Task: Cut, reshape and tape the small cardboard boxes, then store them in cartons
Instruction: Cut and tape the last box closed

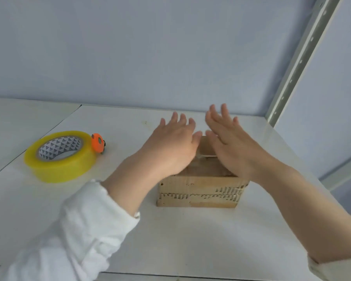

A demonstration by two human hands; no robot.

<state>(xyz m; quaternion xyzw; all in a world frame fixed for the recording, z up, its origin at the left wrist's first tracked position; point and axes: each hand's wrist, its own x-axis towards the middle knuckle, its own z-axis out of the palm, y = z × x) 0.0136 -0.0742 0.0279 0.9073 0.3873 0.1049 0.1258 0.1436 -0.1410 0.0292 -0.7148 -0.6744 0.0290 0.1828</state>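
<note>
A small brown cardboard box (199, 191) stands on the white table (190, 240), its front face torn so the corrugation shows. My left hand (170, 145) lies flat over the left part of the box top, fingers straight and pointing away. My right hand (229, 142) lies flat over the right part, fingers straight too. A strip of the box top shows between the two hands. Most of the top is hidden under my palms.
A yellow roll of clear packing tape (61, 156) lies flat at the left, with a small orange cutter (98, 143) against its far right side. A pale wall stands close behind. A perforated metal shelf post (298, 63) rises at the right, by the table's edge.
</note>
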